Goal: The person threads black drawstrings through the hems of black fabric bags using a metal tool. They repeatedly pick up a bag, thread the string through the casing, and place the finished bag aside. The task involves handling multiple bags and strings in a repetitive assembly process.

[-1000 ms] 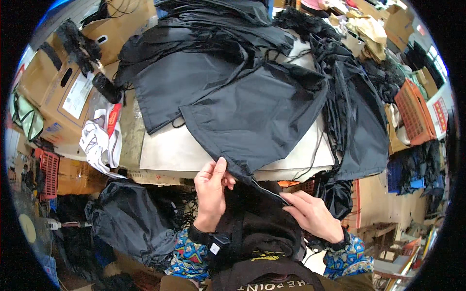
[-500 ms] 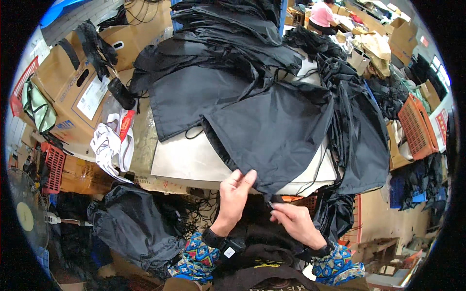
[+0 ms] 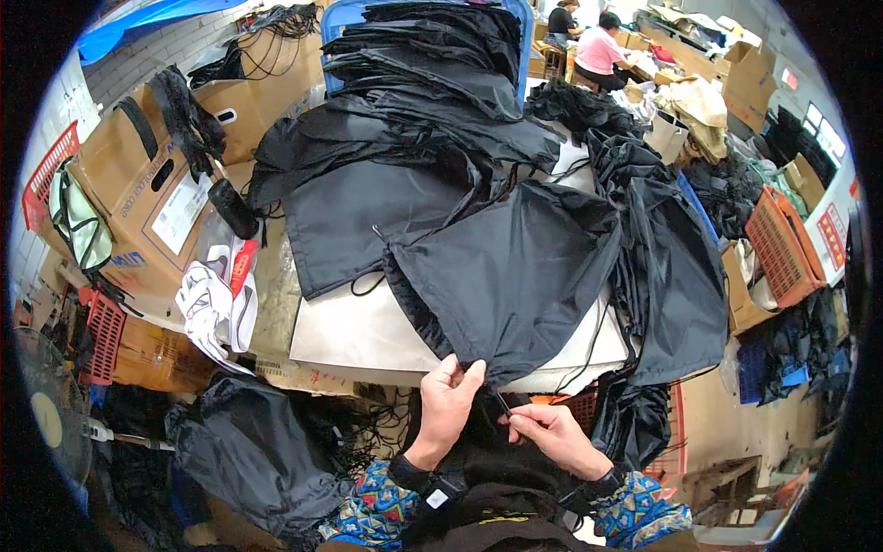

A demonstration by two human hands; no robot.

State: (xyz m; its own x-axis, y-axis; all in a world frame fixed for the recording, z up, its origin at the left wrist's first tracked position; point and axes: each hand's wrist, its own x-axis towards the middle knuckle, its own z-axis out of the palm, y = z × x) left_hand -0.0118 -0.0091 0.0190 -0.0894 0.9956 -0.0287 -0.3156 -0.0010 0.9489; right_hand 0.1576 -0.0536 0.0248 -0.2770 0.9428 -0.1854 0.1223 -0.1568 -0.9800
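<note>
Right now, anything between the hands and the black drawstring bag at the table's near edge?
Nothing visible. The left hand already pinches the near corner of the black drawstring bag, and the right hand grips something thin, perhaps the cord, just below that corner. The bag lies spread on the pale table.

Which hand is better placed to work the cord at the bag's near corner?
Right: the right hand pinches the thin cord at the black bag corner, while the left hand grips the fabric edge.
</note>
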